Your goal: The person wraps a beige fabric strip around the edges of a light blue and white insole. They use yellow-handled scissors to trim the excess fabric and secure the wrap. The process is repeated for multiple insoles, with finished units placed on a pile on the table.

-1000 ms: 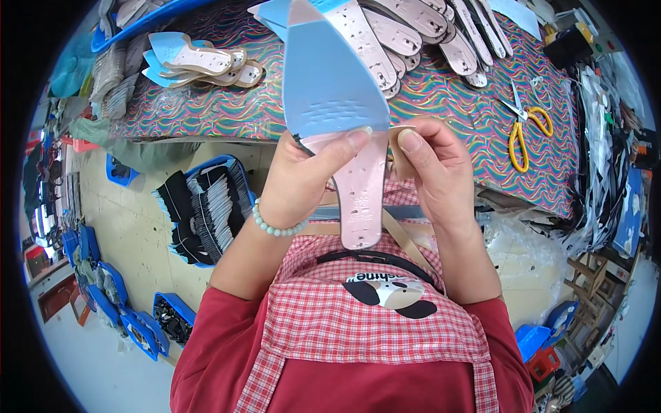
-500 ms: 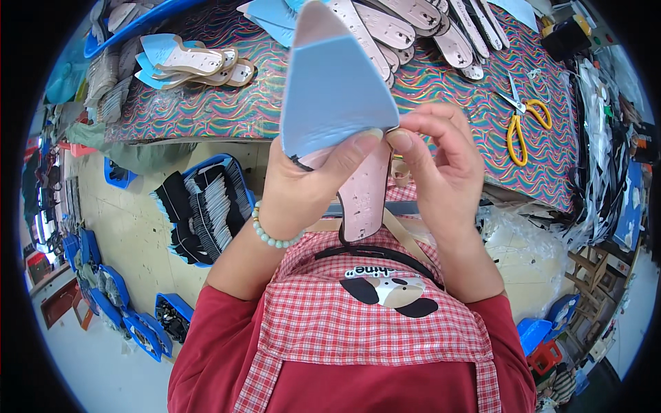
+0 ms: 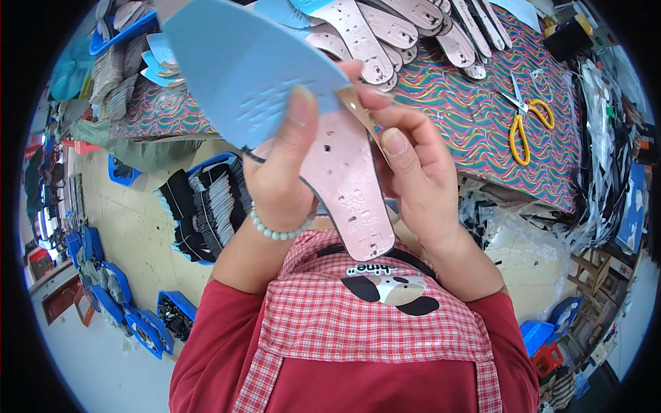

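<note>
A pointed shoe insole (image 3: 348, 175), pink at the heel and light blue at the front, is up in front of my chest. My left hand (image 3: 279, 168) is closed on its left side, thumb lying across the blue part and fingers hidden underneath. A narrow tan strip (image 3: 358, 109) runs along the insole's right edge. My right hand (image 3: 421, 168) pinches at this strip and edge, its thumb in front; whether the strip is attached there I cannot tell.
On the patterned table lie several pink insoles (image 3: 361, 48) and yellow-handled scissors (image 3: 521, 117). A blue basket of black and grey pieces (image 3: 206, 206) stands below on the left. Black and white strips (image 3: 606, 151) hang at the right, near crumpled clear plastic (image 3: 516, 237).
The insole has come closer and tilted, its blue toe swinging to the left. The tan strip now shows at its right edge. Both hands have shifted left with it.
</note>
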Available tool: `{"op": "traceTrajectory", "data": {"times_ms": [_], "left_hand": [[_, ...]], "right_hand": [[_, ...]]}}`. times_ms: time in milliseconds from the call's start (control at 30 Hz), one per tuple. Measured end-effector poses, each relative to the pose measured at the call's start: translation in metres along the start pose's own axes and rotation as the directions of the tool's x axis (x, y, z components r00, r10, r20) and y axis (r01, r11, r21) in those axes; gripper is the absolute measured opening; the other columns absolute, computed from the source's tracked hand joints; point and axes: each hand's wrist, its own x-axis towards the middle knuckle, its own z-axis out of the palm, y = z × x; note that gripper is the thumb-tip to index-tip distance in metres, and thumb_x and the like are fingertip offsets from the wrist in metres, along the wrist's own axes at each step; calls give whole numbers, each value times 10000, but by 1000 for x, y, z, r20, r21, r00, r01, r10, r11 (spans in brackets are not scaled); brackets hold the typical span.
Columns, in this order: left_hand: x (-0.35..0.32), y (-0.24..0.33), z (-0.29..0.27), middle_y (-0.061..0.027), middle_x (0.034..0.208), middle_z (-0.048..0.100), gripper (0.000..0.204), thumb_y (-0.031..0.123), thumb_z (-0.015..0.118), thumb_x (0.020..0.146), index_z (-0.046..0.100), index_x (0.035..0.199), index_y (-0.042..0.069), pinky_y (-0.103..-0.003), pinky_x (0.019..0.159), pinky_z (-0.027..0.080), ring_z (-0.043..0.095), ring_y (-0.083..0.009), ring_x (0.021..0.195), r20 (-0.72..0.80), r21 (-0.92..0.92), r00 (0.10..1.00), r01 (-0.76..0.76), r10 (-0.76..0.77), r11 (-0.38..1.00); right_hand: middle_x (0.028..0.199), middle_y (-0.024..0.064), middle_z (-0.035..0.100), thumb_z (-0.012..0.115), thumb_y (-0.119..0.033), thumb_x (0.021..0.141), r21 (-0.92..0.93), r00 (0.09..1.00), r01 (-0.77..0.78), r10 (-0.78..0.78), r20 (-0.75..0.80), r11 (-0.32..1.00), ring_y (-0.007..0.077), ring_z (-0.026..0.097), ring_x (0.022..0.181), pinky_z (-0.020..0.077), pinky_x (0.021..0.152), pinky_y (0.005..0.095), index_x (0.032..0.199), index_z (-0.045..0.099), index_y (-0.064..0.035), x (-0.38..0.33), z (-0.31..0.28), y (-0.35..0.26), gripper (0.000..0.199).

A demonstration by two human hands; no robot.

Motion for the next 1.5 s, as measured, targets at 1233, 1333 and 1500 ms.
{"op": "traceTrajectory", "data": {"times_ms": [1233,1333,1500], "left_hand": [[20,-28,-23,-39,675,510,313,325,469,981,559,921,31,-435,990,419,618,-239,844,249,-123,913,361,-324,924],[17,-29,-24,-15,649,487,310,322,461,986,555,855,57,-451,1020,374,621,-226,807,168,-110,960,246,-226,963],[13,-17,-11,4,662,508,327,353,397,1008,564,909,89,-465,1004,399,621,-213,835,146,-506,981,186,-129,842]], "right_hand": [[943,70,641,609,-107,873,-544,992,129,-112,65,829,174,613,906,458,861,292,1279,522,-42,17,-50,-5,421],[910,78,616,606,-68,863,-648,994,96,-38,103,756,152,610,828,483,771,285,1284,502,-56,1,-53,-7,434],[874,114,588,628,-145,881,-869,875,457,-269,402,187,219,617,737,502,629,327,1250,499,-24,-1,-37,-34,409]]}}
